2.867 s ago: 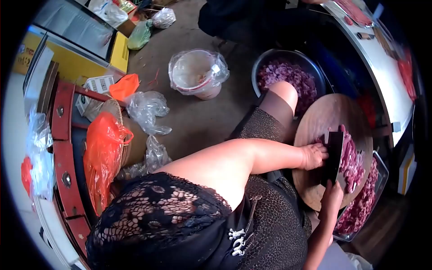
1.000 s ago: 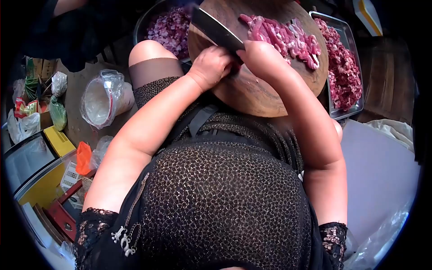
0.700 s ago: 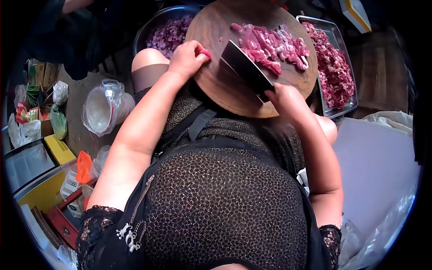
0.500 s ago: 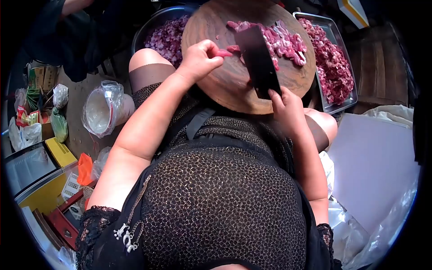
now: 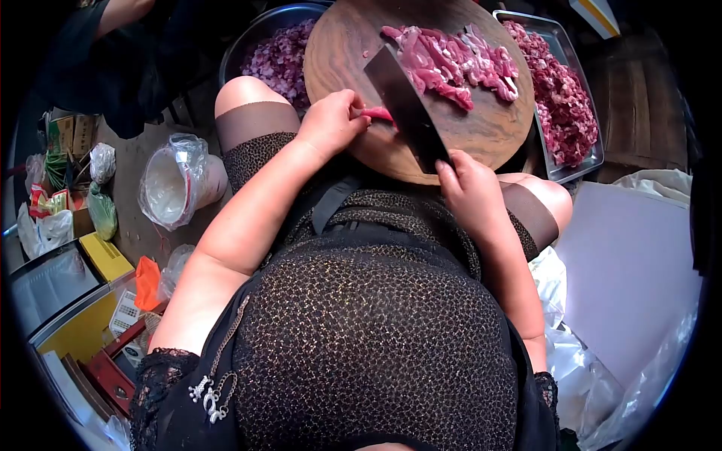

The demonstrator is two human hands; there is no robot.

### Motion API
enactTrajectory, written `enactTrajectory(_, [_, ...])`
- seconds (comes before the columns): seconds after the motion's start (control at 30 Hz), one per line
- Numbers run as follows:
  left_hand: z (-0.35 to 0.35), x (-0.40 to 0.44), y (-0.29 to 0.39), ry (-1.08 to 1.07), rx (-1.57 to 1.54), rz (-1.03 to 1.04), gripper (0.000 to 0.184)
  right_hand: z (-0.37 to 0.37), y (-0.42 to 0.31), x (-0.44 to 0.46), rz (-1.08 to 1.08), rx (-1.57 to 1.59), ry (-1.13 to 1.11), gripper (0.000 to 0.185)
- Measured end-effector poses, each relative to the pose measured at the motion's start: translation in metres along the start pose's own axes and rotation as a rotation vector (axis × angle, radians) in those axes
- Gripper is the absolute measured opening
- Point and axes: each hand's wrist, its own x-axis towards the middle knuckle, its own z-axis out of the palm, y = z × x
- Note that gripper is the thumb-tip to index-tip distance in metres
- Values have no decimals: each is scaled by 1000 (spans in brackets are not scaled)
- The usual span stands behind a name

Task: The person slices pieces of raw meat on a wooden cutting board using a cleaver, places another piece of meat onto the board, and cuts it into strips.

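A round wooden chopping block (image 5: 342, 56) stands in front of my knees. My right hand (image 5: 472, 189) grips a dark, broad-bladed cleaver (image 5: 410, 109) by its handle, the blade slanting up and left over the block. Between the fingertips of my left hand (image 5: 331, 126) is the end of a strip of meat (image 5: 377, 113), which runs right to the blade and passes partly out of sight there. Beyond the cleaver lies a pile of pink meat strips (image 5: 455, 64) with white fat, touched by neither hand.
At the left of the block is a basin (image 5: 235, 56) of chopped meat; at its right, a metal tray (image 5: 594, 150) heaped with more. A plastic-lined bucket (image 5: 169, 184) stands at left. A grey board (image 5: 624, 263) lies at right. Another person's arm (image 5: 120, 15) shows top left.
The cleaver has shifted left and slightly nearer me, uncovering more of the meat pile. My left hand has come down a little with the strip.
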Motion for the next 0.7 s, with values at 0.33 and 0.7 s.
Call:
enactTrajectory(0.33, [-5, 21, -22, 69, 54, 141, 24, -5, -12, 21, 2, -241, 57, 23])
enactTrajectory(0.7, [6, 11, -19, 132, 113, 407, 14, 17, -22, 19, -145, -334, -87, 18])
